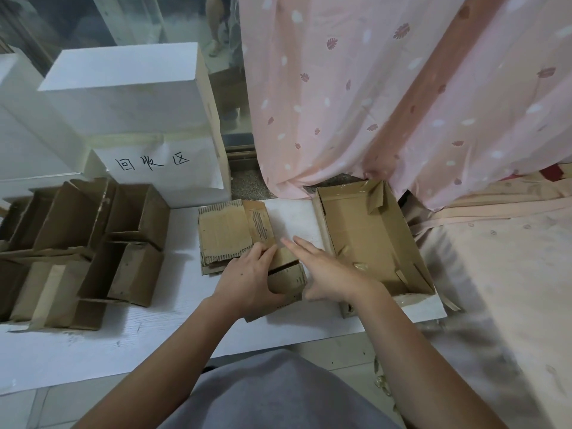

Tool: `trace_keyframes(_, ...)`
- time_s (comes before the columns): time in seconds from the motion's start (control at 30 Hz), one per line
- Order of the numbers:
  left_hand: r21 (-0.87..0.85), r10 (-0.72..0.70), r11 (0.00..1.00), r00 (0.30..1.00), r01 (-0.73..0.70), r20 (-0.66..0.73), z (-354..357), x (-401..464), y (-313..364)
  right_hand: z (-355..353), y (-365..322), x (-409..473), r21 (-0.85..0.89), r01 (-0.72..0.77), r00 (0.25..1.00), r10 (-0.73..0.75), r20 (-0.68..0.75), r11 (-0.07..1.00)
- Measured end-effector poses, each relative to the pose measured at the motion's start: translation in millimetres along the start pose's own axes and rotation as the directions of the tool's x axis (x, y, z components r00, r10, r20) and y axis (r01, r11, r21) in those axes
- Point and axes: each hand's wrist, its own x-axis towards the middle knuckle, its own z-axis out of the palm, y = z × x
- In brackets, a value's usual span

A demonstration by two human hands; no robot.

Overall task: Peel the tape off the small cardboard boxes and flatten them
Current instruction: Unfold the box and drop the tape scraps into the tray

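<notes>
At the middle of the white counter (173, 342) a small cardboard box (286, 278) lies pressed between both hands, nearly collapsed. The left hand (250, 278) curls round its left edge, thumb under the near side and fingers over the top, seemingly to keep the box from sliding. The right hand (322, 270) lies with fingers straight and together along its right side, gripping nothing; that flat palm looks meant to push the panel down and inward, so I judge the step in hand to be flattening rather than peeling.

Just beyond the box, touching it on the far left, sits a stack of flattened pieces (230, 235), torn corrugation showing on top. Keeping it that close probably lets each finished box slide straight onto the pile.

To the right stands a larger open tray-like carton (371, 236), with what looks like crumpled clear tape (360, 267) lying in its near part; it appears to serve as the bin for peeled tape, within easy reach of the right hand.

At the left, well apart, several unflattened boxes (86, 249) wait in a cluster. Behind them a white block bears a handwritten paper sign (151, 162). Whether tape remains on the held box cannot be told.
</notes>
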Motion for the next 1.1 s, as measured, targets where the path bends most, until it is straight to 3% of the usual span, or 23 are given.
trace_keyframes(0.13, -0.125, -0.008, 0.992, 0.998, 0.000, -0.062, -7, -5, 3, 6, -4, 8, -0.003, 0.034, 0.998, -0.035, -0.053, 0.999)
trace_keyframes(0.23, -0.083, -0.049, 0.996, 0.990, 0.038, -0.135, -21, -13, -2, 4, -6, 10, 0.048, 0.083, 0.988, -0.076, -0.133, 0.995)
trace_keyframes(0.3, -0.062, -0.135, 0.990, 0.968, 0.125, -0.212, -30, -20, -11, -2, -9, 11, 0.133, 0.115, 0.978, -0.089, -0.187, 0.984)
trace_keyframes(0.37, -0.182, -0.282, 0.955, 0.912, 0.236, -0.299, -39, -29, -21, -7, -14, 17, 0.236, 0.142, 0.961, -0.077, -0.264, 0.961)
trace_keyframes(0.47, -0.597, -0.503, 0.750, 0.831, 0.284, -0.236, -52, -37, -34, -11, -31, 30, 0.320, 0.199, 0.928, -0.073, -0.366, 0.926)
trace_keyframes(0.57, -0.767, -0.548, 0.588, 0.824, 0.257, -0.144, -56, -40, -46, -12, -55, 41, 0.401, 0.238, 0.926, -0.083, -0.367, 0.885)
trace_keyframes(0.73, -0.846, -0.602, 0.506, 0.771, 0.165, -0.210, -58, -46, -52, 0, -85, 57, 0.671, 0.228, 0.912, 0.086, -0.401, 0.706)
trace_keyframes(0.9, -0.816, -0.699, 0.522, 0.673, 0.250, -0.241, -56, -49, -61, 23, -104, 71, 0.704, 0.155, 0.895, 0.203, -0.397, 0.693)
trace_keyframes(1.0, -0.828, -0.695, 0.497, 0.691, 0.260, -0.199, -56, -57, -67, 30, -108, 70, 0.701, 0.166, 0.909, 0.167, -0.381, 0.694)
trace_keyframes(1.1, -0.852, -0.636, 0.464, 0.761, 0.242, -0.130, -57, -67, -74, 28, -108, 63, 0.720, 0.157, 0.937, 0.127, -0.324, 0.676)
